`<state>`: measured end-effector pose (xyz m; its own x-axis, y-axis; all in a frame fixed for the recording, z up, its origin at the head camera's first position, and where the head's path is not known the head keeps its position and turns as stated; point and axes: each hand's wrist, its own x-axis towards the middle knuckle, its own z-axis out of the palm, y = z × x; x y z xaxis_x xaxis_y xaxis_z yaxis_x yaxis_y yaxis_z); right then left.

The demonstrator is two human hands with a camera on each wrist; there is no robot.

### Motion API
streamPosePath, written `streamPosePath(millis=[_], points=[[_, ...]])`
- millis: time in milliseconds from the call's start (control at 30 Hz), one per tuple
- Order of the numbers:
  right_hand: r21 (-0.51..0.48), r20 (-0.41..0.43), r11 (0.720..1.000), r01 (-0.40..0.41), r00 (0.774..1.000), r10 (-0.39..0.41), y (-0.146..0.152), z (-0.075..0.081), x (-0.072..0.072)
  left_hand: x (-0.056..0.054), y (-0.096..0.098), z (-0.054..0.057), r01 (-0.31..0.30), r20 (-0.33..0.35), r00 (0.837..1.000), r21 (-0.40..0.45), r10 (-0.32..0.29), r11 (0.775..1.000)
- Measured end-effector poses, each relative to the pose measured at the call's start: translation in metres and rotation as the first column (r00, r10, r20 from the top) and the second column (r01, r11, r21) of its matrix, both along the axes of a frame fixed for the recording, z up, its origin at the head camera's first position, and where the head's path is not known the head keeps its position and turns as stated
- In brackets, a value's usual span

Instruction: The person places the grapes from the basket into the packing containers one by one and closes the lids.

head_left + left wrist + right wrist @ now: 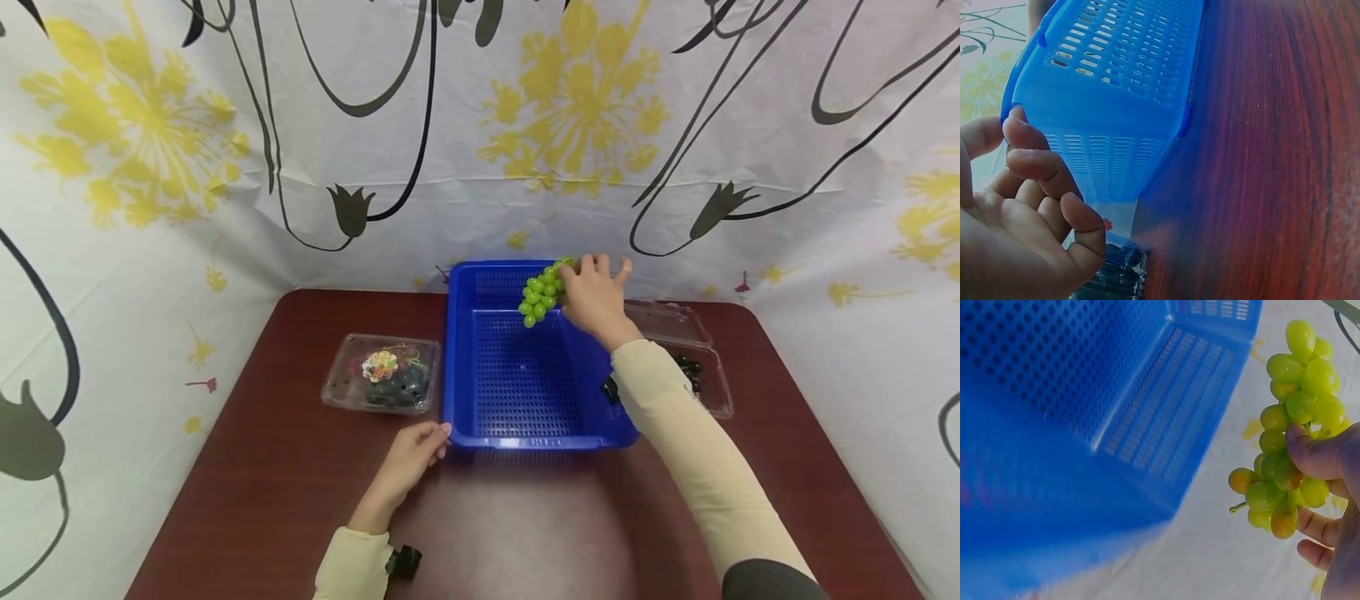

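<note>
A bunch of green grapes hangs over the back of the blue plastic basket. My right hand holds it from the right, and in the right wrist view the thumb presses on the grapes with fingers behind. Seen from the head, the basket floor below is bare. At the basket's front left corner is my left hand. The left wrist view has its thumb and index finger pinching the rim of the basket, while the other fingers curl loosely.
Left of the basket sits a closed clear plastic box with dark fruit inside and a flower sticker. An open clear box with dark grapes stands to the right, partly behind my right sleeve. A patterned curtain rises behind the brown table.
</note>
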<state>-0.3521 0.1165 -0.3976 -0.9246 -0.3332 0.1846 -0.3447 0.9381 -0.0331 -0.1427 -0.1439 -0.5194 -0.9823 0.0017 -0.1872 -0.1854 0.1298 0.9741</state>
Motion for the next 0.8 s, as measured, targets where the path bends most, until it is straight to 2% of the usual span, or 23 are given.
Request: streamPosePath(millis=[167, 467, 633, 800], points=[[-0.018, -0.047, 1.000, 0.021, 0.999, -0.022, 0.024, 0.007, 0.002, 0.001, 0.000, 0.000, -0.013, 0.011, 1.000, 0.019, 0.013, 1.000], [-0.100, 0.002, 0.984, 0.149, 0.989, -0.150, 0.086, 0.018, 0.005, 0.001, 0.002, -0.002, -0.014, 0.013, 1.000, 0.025, 0.014, 1.000], [-0.135, 0.028, 0.969, 0.205, 0.979, -0.203, 0.117, 0.013, 0.009, 0.000, 0.000, -0.003, -0.008, 0.020, 1.000, 0.031, 0.007, 0.999], [-0.130, 0.071, 0.960, 0.249, 0.968, -0.241, 0.140, 0.000, 0.018, -0.001, 0.000, -0.004, -0.021, 0.019, 1.000, 0.031, 0.020, 0.999]])
